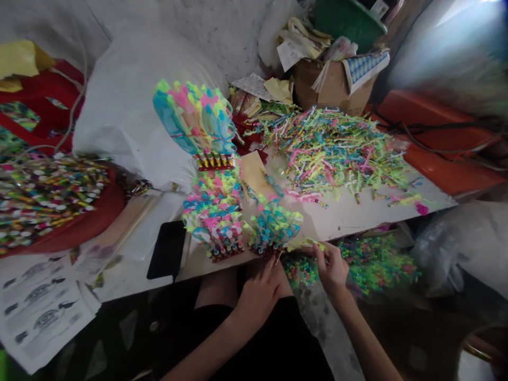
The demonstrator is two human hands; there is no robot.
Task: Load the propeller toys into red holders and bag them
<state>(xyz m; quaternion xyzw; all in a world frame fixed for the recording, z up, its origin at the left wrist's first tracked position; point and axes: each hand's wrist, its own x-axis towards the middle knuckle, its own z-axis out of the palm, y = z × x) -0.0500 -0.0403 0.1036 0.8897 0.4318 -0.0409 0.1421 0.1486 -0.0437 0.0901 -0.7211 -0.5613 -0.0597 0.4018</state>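
Observation:
My right hand pinches a thin yellow-green plastic piece just off the table's front edge. The fingers of my left hand close at the near edge of a dark red slotted rack. A small thin white piece shows by the left fingertips. Blue, green and yellow plastic pieces stand bunched in this rack. To its left are more filled racks with pink, blue and yellow pieces. Behind them a taller bundle of coloured plastic pieces rises from a red rack.
A loose heap of coloured strips covers the table's right side. A black phone lies left of the racks. A red basin of small pieces, printed sheets, a white sack and a cardboard box surround the work area.

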